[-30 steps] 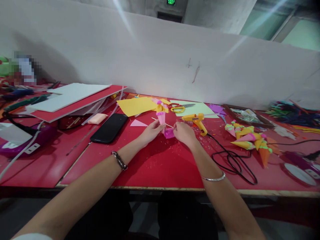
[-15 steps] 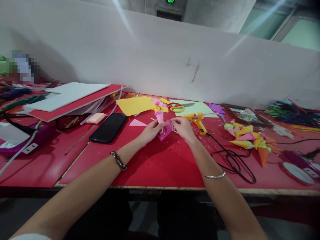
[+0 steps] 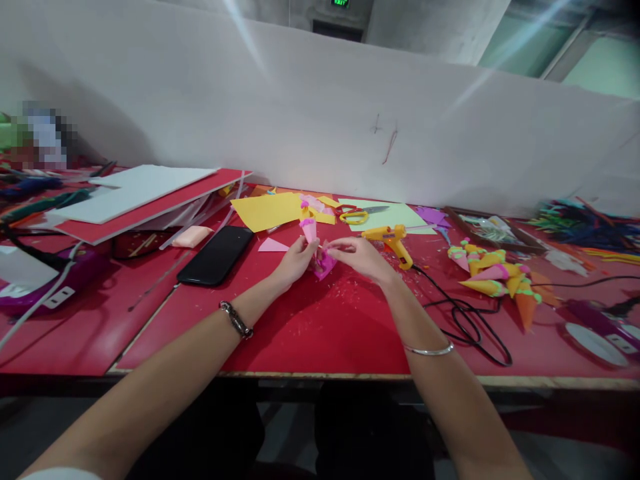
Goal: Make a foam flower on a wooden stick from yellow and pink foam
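My left hand [image 3: 296, 262] is closed round a pink paper cone [image 3: 309, 231], whose upper end has a yellow part and bright pink trim. Below the cone, a magenta see-through sheet [image 3: 325, 267] sits between my two hands. My right hand [image 3: 357, 255] pinches at the upper edge of this sheet, fingers bent towards the left hand. A yellow glue gun [image 3: 393, 241] lies just right of my right hand, with its black cord trailing off. Left of the hands lies a pink paper triangle [image 3: 273, 246]. Fingers hide part of the cone and sheet.
Scissors [image 3: 356, 215] and yellow paper [image 3: 267, 210] lie behind the hands. A black phone [image 3: 216, 256] is at left, near white boards [image 3: 155, 190]. Finished-looking paper cones [image 3: 493, 273] are heaped at right, beside a tray [image 3: 493, 230]. The table's front edge [image 3: 330, 376] runs below my forearms.
The cone and my left hand have shifted slightly left. My right hand has also moved left, and the magenta sheet now looks more gathered beneath the cone.
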The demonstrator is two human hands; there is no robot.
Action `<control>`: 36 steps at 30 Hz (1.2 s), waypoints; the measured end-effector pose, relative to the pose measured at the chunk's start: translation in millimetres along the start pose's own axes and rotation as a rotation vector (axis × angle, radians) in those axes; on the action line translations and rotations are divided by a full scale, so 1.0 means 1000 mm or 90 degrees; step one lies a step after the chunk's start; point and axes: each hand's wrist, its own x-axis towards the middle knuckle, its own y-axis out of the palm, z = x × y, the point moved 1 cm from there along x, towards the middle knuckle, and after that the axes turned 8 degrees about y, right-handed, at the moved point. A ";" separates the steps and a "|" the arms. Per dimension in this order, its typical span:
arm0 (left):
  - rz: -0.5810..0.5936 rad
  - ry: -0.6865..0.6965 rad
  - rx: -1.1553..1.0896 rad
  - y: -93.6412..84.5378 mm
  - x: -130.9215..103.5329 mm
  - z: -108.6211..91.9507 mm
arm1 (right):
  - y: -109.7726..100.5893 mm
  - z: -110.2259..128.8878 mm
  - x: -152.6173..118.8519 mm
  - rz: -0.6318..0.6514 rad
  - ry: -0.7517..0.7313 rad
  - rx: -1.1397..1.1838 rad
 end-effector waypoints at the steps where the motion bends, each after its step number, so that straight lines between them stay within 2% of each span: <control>1: 0.003 -0.002 0.008 0.000 0.000 0.000 | -0.001 -0.002 0.000 0.014 0.012 0.015; 4: -0.007 -0.007 0.029 -0.001 0.000 -0.002 | -0.002 -0.007 0.001 0.049 0.042 0.069; 9: -0.017 0.019 0.078 -0.002 0.002 0.000 | 0.001 -0.011 0.003 0.050 0.014 0.012; 14: -0.022 0.068 0.120 -0.006 0.006 0.007 | 0.010 -0.018 0.006 0.068 0.032 0.003; 17: -0.023 0.100 0.177 -0.007 0.007 0.010 | 0.012 -0.020 0.008 0.030 0.021 -0.063; 20: -0.015 0.111 0.244 -0.009 0.006 0.012 | 0.012 -0.017 0.009 -0.008 -0.036 -0.178; 25: 0.014 0.106 0.294 -0.010 0.006 0.011 | 0.012 -0.013 0.008 -0.029 -0.075 -0.288; 31: 0.029 0.082 0.300 -0.015 0.010 0.012 | 0.012 -0.014 0.009 -0.129 -0.047 -0.153; 36: 0.038 0.096 0.304 -0.019 0.012 0.017 | 0.005 -0.014 0.012 -0.278 -0.069 0.028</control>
